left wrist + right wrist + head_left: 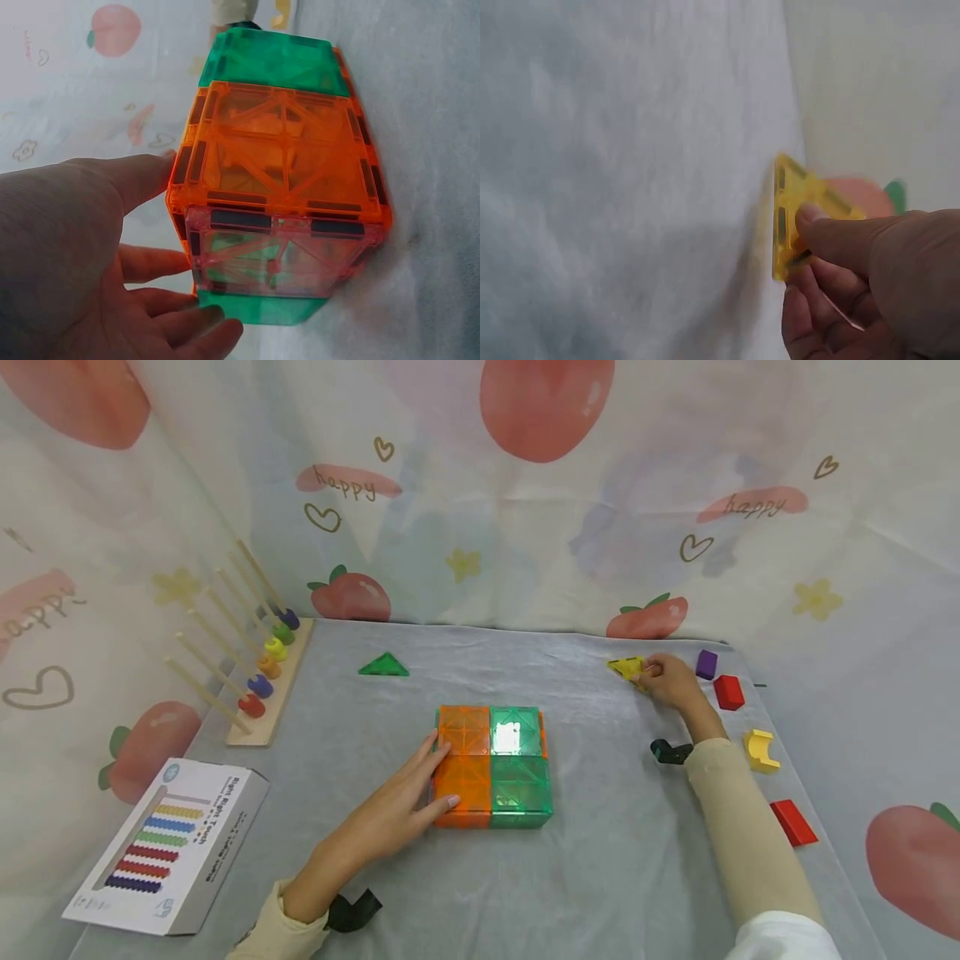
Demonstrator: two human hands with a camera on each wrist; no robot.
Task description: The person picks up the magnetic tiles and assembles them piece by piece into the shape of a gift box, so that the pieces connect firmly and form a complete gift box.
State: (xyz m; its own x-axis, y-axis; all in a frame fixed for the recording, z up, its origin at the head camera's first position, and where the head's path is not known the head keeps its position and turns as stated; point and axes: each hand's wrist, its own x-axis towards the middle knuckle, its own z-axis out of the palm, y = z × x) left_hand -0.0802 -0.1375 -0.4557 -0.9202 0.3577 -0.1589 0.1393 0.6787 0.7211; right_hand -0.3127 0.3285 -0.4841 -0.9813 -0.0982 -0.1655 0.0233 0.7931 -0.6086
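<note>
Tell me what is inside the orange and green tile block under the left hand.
The tile block has see-through walls; through them only ribbed panels and dark edge strips show, with no loose item visible. The far corners stay hidden. The left hand rests on its side with straight fingers.

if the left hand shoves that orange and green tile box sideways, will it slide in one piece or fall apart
The tile box probably slides whole at first: its panels look like stiff plastic joined edge to edge. The left hand presses one side only, so seams might pop under a hard shove. The wrinkled grey cloth could bunch up and snag its bottom edge, tipping it.
</note>
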